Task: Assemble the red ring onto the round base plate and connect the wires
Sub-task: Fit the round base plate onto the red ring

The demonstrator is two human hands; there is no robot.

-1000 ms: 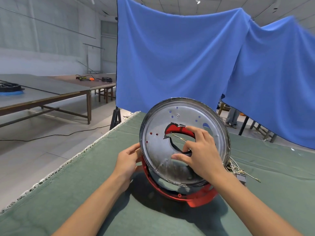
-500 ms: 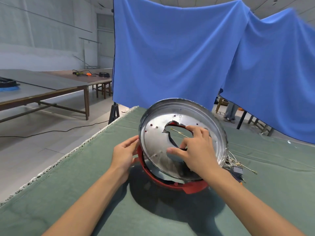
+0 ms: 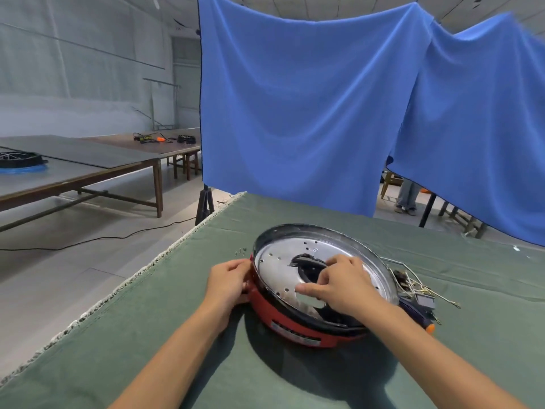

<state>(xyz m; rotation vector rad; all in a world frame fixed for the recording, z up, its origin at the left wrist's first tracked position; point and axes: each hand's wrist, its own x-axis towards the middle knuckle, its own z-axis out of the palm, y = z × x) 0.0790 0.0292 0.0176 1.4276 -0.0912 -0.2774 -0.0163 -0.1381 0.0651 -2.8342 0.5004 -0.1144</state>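
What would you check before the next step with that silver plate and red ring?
1. Round base plate sits inside the red ring: ok.
2. Plate level in the ring: not ok, near edge sits lower.
3. Left hand steadies the ring's side: ok.
4. Right hand fingers at the plate's centre hole: ok.
5. Wires connected: cannot tell, they lie loose beside the plate.
6. Small screws within reach: ok.
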